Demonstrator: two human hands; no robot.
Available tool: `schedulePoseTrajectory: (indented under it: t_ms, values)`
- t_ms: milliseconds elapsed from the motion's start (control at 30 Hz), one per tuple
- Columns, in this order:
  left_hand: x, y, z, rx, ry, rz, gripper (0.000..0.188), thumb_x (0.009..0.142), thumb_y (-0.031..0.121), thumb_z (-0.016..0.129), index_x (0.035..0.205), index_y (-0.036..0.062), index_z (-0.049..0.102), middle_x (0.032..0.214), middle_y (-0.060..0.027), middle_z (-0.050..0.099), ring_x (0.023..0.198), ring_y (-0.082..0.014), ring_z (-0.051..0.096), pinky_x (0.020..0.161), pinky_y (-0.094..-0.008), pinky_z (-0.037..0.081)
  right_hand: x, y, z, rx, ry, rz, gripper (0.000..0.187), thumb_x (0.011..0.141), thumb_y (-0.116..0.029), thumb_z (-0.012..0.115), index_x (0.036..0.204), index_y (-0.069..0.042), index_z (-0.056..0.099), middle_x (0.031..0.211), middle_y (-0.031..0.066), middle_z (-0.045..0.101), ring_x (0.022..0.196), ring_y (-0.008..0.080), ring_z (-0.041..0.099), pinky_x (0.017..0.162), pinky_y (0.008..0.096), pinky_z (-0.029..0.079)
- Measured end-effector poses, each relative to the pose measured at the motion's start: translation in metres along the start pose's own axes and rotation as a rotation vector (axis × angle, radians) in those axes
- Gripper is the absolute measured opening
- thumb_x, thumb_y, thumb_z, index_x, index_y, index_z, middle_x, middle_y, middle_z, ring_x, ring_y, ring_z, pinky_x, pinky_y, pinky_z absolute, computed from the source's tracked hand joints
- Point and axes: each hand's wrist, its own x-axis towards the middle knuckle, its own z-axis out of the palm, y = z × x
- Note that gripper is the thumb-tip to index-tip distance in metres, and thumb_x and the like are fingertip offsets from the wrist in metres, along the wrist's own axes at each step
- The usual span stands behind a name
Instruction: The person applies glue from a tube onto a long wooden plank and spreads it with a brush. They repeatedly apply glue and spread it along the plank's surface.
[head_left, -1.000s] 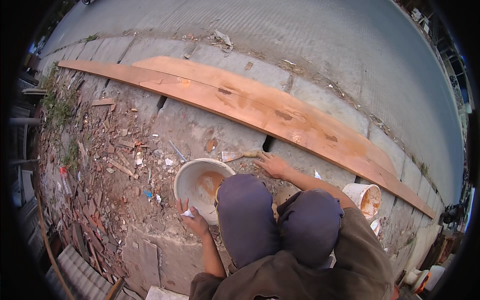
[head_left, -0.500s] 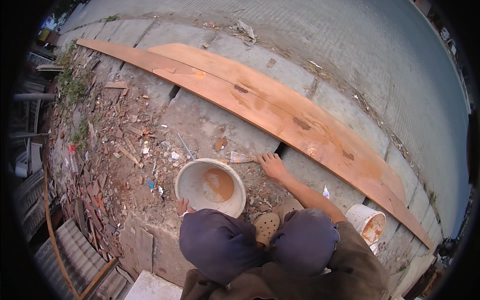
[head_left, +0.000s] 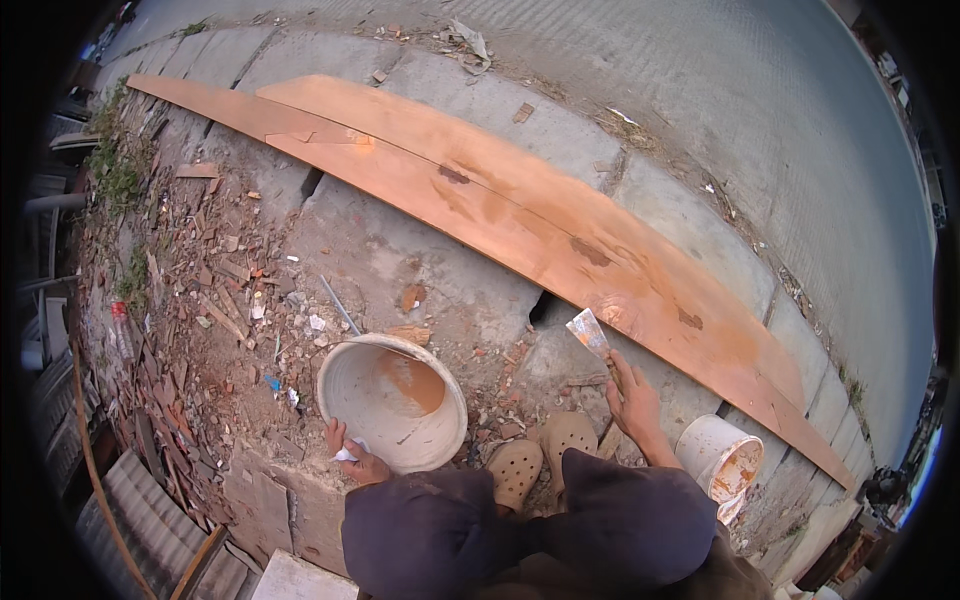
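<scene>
My right hand (head_left: 636, 402) is closed around the handle of a putty knife (head_left: 588, 333). Its broad, smeared blade points up and left, a little short of the near edge of a long orange-brown board (head_left: 520, 215). My left hand (head_left: 358, 460) is beside the near left wall of a large whitish bucket (head_left: 335, 385), fingers curled about a small white piece (head_left: 350, 450) too small to name. The bucket leans, with orange-brown putty (head_left: 415, 385) spread on its inside. Dark patches and smears mark the board.
A smaller white bucket (head_left: 700, 440) with orange residue lies tilted at my right. My feet in tan clogs (head_left: 515, 470) stand between the buckets. Rubble and broken tiles (head_left: 215, 290) cover the ground at left, with a thin rod (head_left: 340, 305) behind the large bucket.
My right hand has lifted the putty knife from the ground beyond the bucket and brought it right, toward the board. The large bucket tilts more, and my left hand shows more fully beside it.
</scene>
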Motion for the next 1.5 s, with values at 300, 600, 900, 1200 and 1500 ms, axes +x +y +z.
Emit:
schedulePoseTrajectory:
  t_ms: [300,600,900,1200,1500]
  values:
    - [0.001,0.022,-0.005,0.034,0.007,-0.157,0.048,0.109,0.041,0.042,0.121,-0.0027,0.058,0.142,-0.0180,0.056,0.141,-0.0347,0.042,0.119,-0.0502,0.027,0.050,-0.022,0.000,-0.132,-0.132,-0.029,0.056,0.095,-0.014,0.061,0.150,-0.018,0.047,0.092,0.0173,0.058,0.073,0.0362,0.065,0.064,0.0473,0.054]
    - [0.002,0.022,0.014,-0.014,0.017,-0.107,0.046,0.109,0.038,0.044,0.120,-0.0044,0.058,0.141,-0.0184,0.056,0.138,-0.0353,0.044,0.117,-0.0498,0.030,0.147,-0.078,0.014,0.040,0.029,-0.034,0.048,0.094,-0.011,0.055,0.140,-0.004,0.048,0.103,0.0305,0.058,0.078,0.0490,0.064,0.071,0.0566,0.053]
    - [0.003,0.007,0.006,-0.003,-0.006,-0.057,0.041,0.107,0.030,0.047,0.118,-0.0067,0.062,0.139,-0.0212,0.057,0.134,-0.0374,0.049,0.113,-0.0495,0.035,0.095,-0.104,0.012,0.057,-0.102,0.043,0.051,0.093,-0.012,0.053,0.142,0.001,0.043,0.112,0.0346,0.056,0.085,0.0535,0.065,0.078,0.0588,0.053]
    - [0.009,0.004,0.008,0.012,-0.023,0.027,0.041,0.106,0.029,0.051,0.116,-0.0084,0.064,0.136,-0.0215,0.058,0.129,-0.0372,0.053,0.109,-0.0472,0.039,0.161,-0.119,0.041,0.054,0.024,0.001,0.042,0.092,-0.013,0.052,0.130,0.004,0.049,0.113,0.0357,0.056,0.095,0.0550,0.063,0.084,0.0605,0.051]
    - [0.010,-0.008,0.012,-0.022,0.034,0.090,0.038,0.105,0.028,0.054,0.115,-0.0065,0.065,0.133,-0.0206,0.061,0.130,-0.0389,0.053,0.109,-0.0488,0.040,0.161,-0.125,0.016,-0.045,-0.082,-0.045,0.037,0.092,-0.015,0.052,0.126,-0.001,0.059,0.111,0.0336,0.060,0.104,0.0481,0.062,0.089,0.0560,0.051]
